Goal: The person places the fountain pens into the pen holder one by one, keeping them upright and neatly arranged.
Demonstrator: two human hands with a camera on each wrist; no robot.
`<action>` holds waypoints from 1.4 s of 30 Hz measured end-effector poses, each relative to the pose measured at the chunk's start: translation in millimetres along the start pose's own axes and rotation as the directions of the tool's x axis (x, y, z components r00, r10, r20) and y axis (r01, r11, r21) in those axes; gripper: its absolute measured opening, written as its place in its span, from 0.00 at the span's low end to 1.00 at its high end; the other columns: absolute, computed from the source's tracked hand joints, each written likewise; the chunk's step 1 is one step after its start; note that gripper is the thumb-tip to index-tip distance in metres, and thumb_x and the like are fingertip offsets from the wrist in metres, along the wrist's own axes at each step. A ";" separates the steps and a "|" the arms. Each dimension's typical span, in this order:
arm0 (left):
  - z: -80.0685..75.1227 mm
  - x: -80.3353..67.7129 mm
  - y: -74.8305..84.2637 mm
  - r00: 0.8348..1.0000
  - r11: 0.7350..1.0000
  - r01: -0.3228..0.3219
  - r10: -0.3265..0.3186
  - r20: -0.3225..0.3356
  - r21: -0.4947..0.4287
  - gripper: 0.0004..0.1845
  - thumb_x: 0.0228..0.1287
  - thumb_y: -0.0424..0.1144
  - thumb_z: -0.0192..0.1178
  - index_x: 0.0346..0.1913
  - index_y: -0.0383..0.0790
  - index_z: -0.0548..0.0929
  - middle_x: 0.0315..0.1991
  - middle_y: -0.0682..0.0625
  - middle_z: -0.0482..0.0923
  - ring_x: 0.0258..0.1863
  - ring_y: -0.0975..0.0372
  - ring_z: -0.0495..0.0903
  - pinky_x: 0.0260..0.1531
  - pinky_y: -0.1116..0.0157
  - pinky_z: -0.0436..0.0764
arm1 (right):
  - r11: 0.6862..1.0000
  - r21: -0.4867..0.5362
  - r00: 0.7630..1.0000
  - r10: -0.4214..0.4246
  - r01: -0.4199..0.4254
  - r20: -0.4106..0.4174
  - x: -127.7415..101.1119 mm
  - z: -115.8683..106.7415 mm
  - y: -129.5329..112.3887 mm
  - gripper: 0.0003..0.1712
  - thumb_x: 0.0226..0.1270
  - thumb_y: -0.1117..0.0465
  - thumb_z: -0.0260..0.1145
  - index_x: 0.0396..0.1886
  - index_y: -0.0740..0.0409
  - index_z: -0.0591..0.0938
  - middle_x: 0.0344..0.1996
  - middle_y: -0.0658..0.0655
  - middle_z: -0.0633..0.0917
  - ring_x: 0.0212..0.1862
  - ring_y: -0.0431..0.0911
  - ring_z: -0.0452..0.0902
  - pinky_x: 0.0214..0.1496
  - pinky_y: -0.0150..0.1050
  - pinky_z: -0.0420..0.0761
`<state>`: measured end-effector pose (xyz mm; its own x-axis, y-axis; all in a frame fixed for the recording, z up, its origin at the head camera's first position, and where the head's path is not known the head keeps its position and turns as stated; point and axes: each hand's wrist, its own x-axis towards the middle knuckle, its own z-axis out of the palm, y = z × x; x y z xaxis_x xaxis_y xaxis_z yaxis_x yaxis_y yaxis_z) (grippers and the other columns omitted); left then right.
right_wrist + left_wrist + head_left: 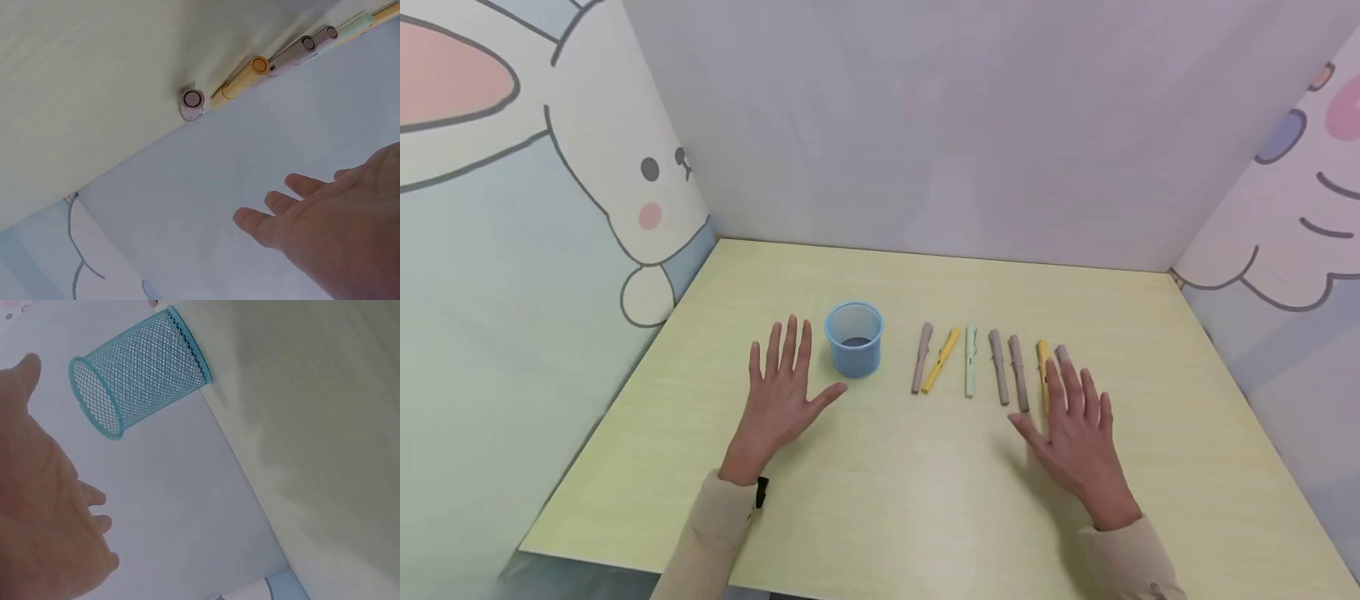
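Note:
A blue mesh cup (pixel 854 338) (pixel 139 370) stands upright on the pale yellow table (pixel 880 492). My left hand (pixel 784 387) (pixel 44 519) hovers flat just left of it, fingers spread, holding nothing. Right of the cup lie several pens in a row: a mauve pen (pixel 921 357), a yellow pen (pixel 942 360), a pale green pen (pixel 970 360), two more mauve pens (pixel 1009 367). My right hand (pixel 1075 433) (pixel 337 212) is flat and spread over the near ends of the last yellow pen (pixel 1042 362) (pixel 240 78) and a mauve pen (pixel 1062 353) (pixel 192 102).
Cartoon-printed panels wall in the table on the left (pixel 512 250), back (pixel 925 125) and right (pixel 1285 250). The table's front edge (pixel 625 562) runs near my sleeves.

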<state>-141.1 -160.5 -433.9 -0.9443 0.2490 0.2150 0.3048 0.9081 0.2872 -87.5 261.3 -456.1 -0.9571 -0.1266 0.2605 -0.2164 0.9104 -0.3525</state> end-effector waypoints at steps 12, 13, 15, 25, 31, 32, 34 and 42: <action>-4.2 36.8 -5.5 0.997 0.932 -0.009 0.035 0.065 -0.362 0.62 0.63 0.60 0.69 0.84 0.36 0.40 0.83 0.38 0.45 0.80 0.43 0.47 0.74 0.39 0.45 | 0.980 0.190 0.998 0.067 -0.066 0.002 18.7 -22.3 24.6 0.45 0.83 0.47 0.54 0.81 0.71 0.47 0.69 0.83 0.59 0.66 0.83 0.53 0.60 0.77 0.58; -3.9 39.5 -4.9 0.997 0.925 -0.006 0.034 0.066 -0.381 0.63 0.62 0.60 0.70 0.84 0.36 0.40 0.82 0.37 0.47 0.79 0.42 0.49 0.74 0.38 0.47 | 0.976 0.205 0.997 0.079 -0.078 0.004 19.2 -22.4 27.5 0.45 0.83 0.47 0.54 0.81 0.72 0.48 0.68 0.83 0.60 0.66 0.82 0.53 0.60 0.76 0.58; -3.5 44.6 -3.7 0.997 0.913 0.008 0.025 0.075 -0.409 0.63 0.62 0.61 0.70 0.84 0.36 0.41 0.82 0.38 0.49 0.79 0.41 0.51 0.73 0.36 0.51 | 0.967 0.232 0.994 0.108 -0.107 0.009 20.3 -21.9 32.9 0.44 0.84 0.48 0.53 0.80 0.73 0.48 0.66 0.83 0.62 0.65 0.81 0.54 0.58 0.75 0.60; 1.3 60.8 -6.4 0.993 0.852 0.061 0.004 0.121 -0.519 0.59 0.63 0.61 0.70 0.83 0.35 0.47 0.79 0.37 0.56 0.77 0.43 0.58 0.71 0.40 0.61 | 0.911 0.354 0.978 0.197 -0.210 0.071 34.6 -23.6 56.3 0.43 0.84 0.51 0.52 0.76 0.82 0.49 0.60 0.86 0.66 0.56 0.78 0.70 0.54 0.72 0.72; 2.2 62.7 -6.4 0.989 0.835 0.084 -0.004 0.147 -0.543 0.55 0.65 0.59 0.69 0.82 0.34 0.52 0.78 0.36 0.58 0.77 0.44 0.58 0.72 0.40 0.60 | 0.863 0.370 0.933 0.269 -0.344 0.241 46.1 -32.3 66.7 0.47 0.85 0.45 0.48 0.77 0.82 0.45 0.62 0.86 0.66 0.60 0.79 0.69 0.58 0.71 0.72; 2.1 62.9 -6.3 0.989 0.835 0.086 -0.006 0.148 -0.543 0.55 0.65 0.58 0.69 0.82 0.33 0.53 0.78 0.36 0.59 0.77 0.44 0.58 0.72 0.40 0.60 | 0.857 0.369 0.925 0.275 -0.360 0.263 47.6 -32.7 68.8 0.47 0.85 0.44 0.47 0.77 0.81 0.45 0.63 0.86 0.66 0.62 0.78 0.68 0.59 0.70 0.72; 1.6 63.4 -5.8 0.988 0.834 0.091 -0.008 0.153 -0.544 0.54 0.66 0.58 0.69 0.82 0.33 0.53 0.78 0.35 0.59 0.77 0.44 0.58 0.72 0.40 0.60 | 0.847 0.366 0.910 0.286 -0.386 0.299 49.3 -32.8 72.3 0.48 0.85 0.42 0.47 0.77 0.81 0.45 0.64 0.85 0.66 0.64 0.77 0.67 0.59 0.69 0.72; 3.3 64.6 -8.4 0.987 0.839 0.111 -0.029 0.159 -0.532 0.52 0.66 0.59 0.68 0.81 0.34 0.56 0.78 0.36 0.60 0.77 0.44 0.59 0.72 0.41 0.61 | 0.796 0.411 0.880 0.304 -0.445 0.365 58.4 -29.2 83.8 0.47 0.84 0.43 0.52 0.77 0.80 0.49 0.65 0.84 0.65 0.61 0.71 0.72 0.48 0.48 0.86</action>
<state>-205.1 -150.9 -425.4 -0.9605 0.2727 0.0549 0.2170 0.6107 0.7616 -155.9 341.7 -444.2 -0.9784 0.0214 -0.2054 0.1743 0.6193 -0.7656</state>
